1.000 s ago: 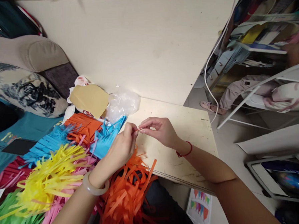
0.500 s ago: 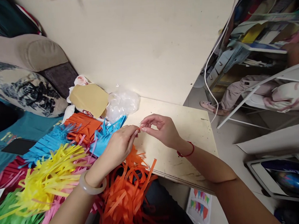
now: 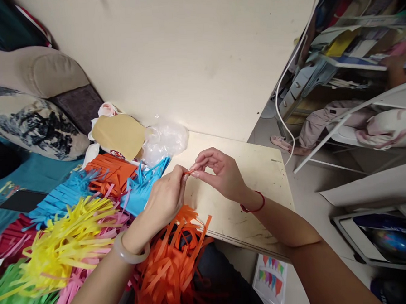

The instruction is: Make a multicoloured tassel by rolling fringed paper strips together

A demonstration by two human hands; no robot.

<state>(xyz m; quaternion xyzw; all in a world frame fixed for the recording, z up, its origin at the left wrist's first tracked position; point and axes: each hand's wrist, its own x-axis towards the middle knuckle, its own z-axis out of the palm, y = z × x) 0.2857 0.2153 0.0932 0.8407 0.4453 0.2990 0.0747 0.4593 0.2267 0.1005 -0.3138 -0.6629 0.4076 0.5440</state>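
Observation:
A thin twisted end of orange tissue paper (image 3: 189,172) stretches between my fingertips. My left hand (image 3: 167,192) is closed on one side of it, back of the hand up. Thumb and fingertips of my right hand (image 3: 217,171) pinch its other side, the fingers curved in a loop. Below my left hand hangs orange fringed tissue paper (image 3: 168,276), its strips lying over my lap; whether it joins the twisted end is hidden behind the hand. Left of my hands lies blue fringed tissue paper (image 3: 140,189).
Yellow fringe (image 3: 68,243), green fringe (image 3: 22,288) and an orange bundle (image 3: 112,170) pile up at left. A brown paper piece (image 3: 118,136) and clear plastic bag (image 3: 164,140) lie on the wooden board (image 3: 252,176). At right, a person's leg (image 3: 314,128) shows near a white chair.
My hands stay close together on the orange twist. The right fingers have lifted and arched a little, and my left wrist has shifted slightly to the right.

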